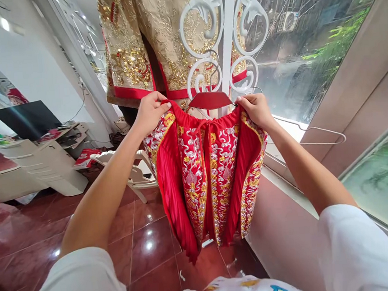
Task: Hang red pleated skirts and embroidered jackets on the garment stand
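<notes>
The left hand (150, 114) and right hand (256, 110) each grip the waistband of a red pleated skirt (213, 175) with gold and silver embroidery. The skirt hangs between the closed hands, just before a red wooden hanger (210, 100) on a white scrollwork metal rack (224, 25). A gold embroidered jacket (163, 30) hangs behind. A white wire hanger (315, 135) lies beside the window (306, 31). Red floor tiles (149, 253) lie below.

Head-worn view, facing forward and down, close behind the hands (150, 114)
</notes>
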{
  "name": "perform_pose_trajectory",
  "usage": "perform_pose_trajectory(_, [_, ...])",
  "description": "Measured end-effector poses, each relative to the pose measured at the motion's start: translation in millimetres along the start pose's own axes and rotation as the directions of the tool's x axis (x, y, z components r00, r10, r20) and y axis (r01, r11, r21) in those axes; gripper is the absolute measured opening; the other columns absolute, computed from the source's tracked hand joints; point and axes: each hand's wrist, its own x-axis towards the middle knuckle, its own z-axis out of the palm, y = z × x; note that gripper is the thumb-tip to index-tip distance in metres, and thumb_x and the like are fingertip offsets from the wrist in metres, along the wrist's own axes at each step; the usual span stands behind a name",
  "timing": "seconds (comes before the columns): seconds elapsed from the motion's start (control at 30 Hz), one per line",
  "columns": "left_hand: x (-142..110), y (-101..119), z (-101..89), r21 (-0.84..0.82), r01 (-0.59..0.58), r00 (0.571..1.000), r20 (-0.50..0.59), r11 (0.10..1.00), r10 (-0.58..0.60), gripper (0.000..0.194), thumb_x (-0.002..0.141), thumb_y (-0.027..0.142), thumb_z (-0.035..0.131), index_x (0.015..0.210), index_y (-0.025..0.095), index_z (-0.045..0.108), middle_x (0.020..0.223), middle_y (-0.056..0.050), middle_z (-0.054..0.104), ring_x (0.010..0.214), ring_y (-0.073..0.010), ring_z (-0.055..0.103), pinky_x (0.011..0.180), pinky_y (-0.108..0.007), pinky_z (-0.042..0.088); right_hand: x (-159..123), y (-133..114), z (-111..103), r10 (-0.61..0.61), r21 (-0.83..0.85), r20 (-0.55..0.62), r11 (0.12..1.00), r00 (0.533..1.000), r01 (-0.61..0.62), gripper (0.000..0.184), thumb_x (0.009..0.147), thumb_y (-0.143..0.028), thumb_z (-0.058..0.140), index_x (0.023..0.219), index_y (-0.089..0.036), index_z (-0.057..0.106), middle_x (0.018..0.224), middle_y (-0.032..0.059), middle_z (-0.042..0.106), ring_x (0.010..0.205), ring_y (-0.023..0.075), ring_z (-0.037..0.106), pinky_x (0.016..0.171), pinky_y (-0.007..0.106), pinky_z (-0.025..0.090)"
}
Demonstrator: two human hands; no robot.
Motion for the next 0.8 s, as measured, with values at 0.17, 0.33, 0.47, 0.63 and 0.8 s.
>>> perform_pose_trajectory(0.17, [-7.0, -2.9, -5.7, 0.090, 0.002, 0.978, 0.209, 0.996, -0.021, 0.011, 0.074, 0.024, 0.061, 0.078, 0.018, 0.052, 0.051, 0.005, 0.047, 0.044, -0.0068, 0.043, 0.044, -0.019, 0.030, 13.2, -16.0, -14.4, -0.036, -0.042, 0.178, 0.998, 0.983, 0.044, 0.037, 0.082, -0.051, 0.051, 0.074, -0.016, 0.060, 0.055, 0.0004, 0.046, 0.059, 0.0128, 0.044, 0.059, 0.030, 0.039])
perform_pose_trajectory(0.33, [-6.4, -12.8, 3.0, -0.009, -0.043, 0.998, -0.054, 0.999, 0.042, 0.015, 0.071, 0.026, 0.065, 0.073, 0.017, 0.052, 0.054, 0.005, 0.051, 0.048, -0.0070, 0.047, 0.048, -0.019, 0.038, 27.7, -28.1, -6.9, -0.046, -0.041, 0.280, 0.997, 0.959, 0.060, 0.035, 0.081, -0.051, 0.053, 0.081, -0.016, 0.062, 0.057, 0.0006, 0.048, 0.059, 0.0130, 0.044, 0.059, 0.030, 0.041])
perform_pose_trajectory(0.47, [-8.2, -20.3, 10.0, -0.097, -0.103, 0.922, -0.382, 0.990, 0.059, 0.019, 0.074, 0.034, 0.062, 0.075, 0.019, 0.051, 0.066, 0.002, 0.058, 0.060, -0.0095, 0.057, 0.059, -0.021, 0.046, 28.0, -28.6, -1.0, -0.019, -0.007, 0.246, 1.000, 0.969, 0.021, 0.034, 0.080, -0.049, 0.056, 0.085, -0.016, 0.064, 0.055, -0.0011, 0.042, 0.058, 0.0125, 0.041, 0.058, 0.030, 0.042])
perform_pose_trajectory(0.63, [-31.4, -9.0, 1.5, -0.004, -0.107, 0.994, 0.025, 0.994, 0.107, 0.025, 0.071, 0.039, 0.066, 0.084, 0.019, 0.059, 0.091, -0.007, 0.068, 0.090, -0.0199, 0.063, 0.083, -0.033, 0.050, 22.0, -25.4, -14.2, -0.042, 0.037, 0.328, 0.999, 0.944, 0.031, 0.034, 0.077, -0.044, 0.061, 0.096, -0.015, 0.067, 0.060, 0.0003, 0.055, 0.063, 0.0135, 0.050, 0.064, 0.029, 0.045])
perform_pose_trajectory(0.8, [-50.1, -5.6, -1.3, 0.140, -0.149, 0.984, 0.117, 0.979, 0.133, 0.054, 0.075, 0.037, 0.061, 0.126, 0.022, 0.051, 0.128, -0.009, 0.056, 0.110, -0.0217, 0.057, 0.096, -0.037, 0.043, 10.1, -3.3, -33.7, -0.012, 0.139, 0.450, 0.989, 0.893, -0.057, 0.045, 0.072, -0.045, 0.064, 0.108, -0.019, 0.066, 0.083, 0.0031, 0.068, 0.074, 0.0151, 0.057, 0.070, 0.030, 0.048])
